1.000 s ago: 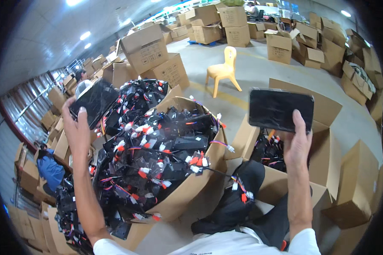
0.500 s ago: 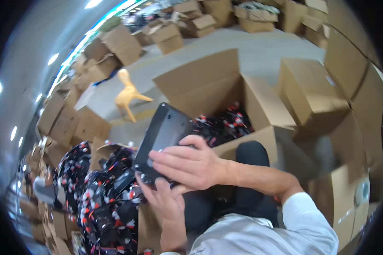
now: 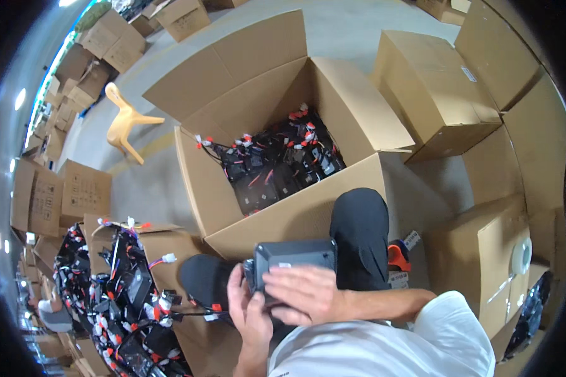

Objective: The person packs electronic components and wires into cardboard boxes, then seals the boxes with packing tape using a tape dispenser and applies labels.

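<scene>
While an open cardboard box (image 3: 295, 213) of black wired units sits at twelve o'clock, black device (image 3: 295, 256) is at six, over the knees; right hand (image 3: 302, 294) grasps its top, left hand (image 3: 248, 311) grips its left edge.

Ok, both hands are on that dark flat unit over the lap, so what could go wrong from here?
1. The dark flat unit is held only at its near edge by the left hand and right hand; it might slip toward the open cardboard box.
2. Red and white connector leads trail from the heaped box on the left toward the knee and could snag.
3. The tape dispenser beside the leg might get knocked.
</scene>
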Motion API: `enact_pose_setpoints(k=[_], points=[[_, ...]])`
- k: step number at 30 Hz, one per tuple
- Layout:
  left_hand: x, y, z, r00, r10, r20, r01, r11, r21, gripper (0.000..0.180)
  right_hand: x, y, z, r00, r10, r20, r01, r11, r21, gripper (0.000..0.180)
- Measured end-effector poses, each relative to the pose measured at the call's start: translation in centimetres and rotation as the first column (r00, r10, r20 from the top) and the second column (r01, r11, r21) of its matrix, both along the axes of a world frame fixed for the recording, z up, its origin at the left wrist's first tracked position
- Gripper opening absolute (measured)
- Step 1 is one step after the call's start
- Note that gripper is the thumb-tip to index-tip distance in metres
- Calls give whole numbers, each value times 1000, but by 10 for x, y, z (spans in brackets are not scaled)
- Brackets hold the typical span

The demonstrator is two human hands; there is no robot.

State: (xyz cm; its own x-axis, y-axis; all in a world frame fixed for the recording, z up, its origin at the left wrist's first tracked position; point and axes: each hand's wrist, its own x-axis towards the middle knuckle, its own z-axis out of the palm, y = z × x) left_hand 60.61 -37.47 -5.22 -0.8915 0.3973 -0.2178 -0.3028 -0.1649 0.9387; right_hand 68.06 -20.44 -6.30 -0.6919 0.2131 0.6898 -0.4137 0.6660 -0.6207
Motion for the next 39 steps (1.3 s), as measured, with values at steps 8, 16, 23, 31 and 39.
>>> enact_pose_setpoints(k=[8,16,23,31,39], points=[[-77,-17,-75,934,-103,343,148,983,-109,99,-55,1,-37,918,334,213,-205,861,-464,67],[-99,-35,-68,974,-138,178,127,989,74,102,-86,43,-24,935,-70,347,295,695,-656,89],[-124,-20,-41,931,-262,256,254,965,64,79,-70,35,-46,897,191,399,122,760,-638,88],[-157,6,-5,967,-233,-106,255,911,325,97,-121,55,1,895,103,435,197,783,-590,81],[-301,90,139,-113,177,-978,193,969,153,48,-252,141,202,810,462,360,-11,627,-779,75]])
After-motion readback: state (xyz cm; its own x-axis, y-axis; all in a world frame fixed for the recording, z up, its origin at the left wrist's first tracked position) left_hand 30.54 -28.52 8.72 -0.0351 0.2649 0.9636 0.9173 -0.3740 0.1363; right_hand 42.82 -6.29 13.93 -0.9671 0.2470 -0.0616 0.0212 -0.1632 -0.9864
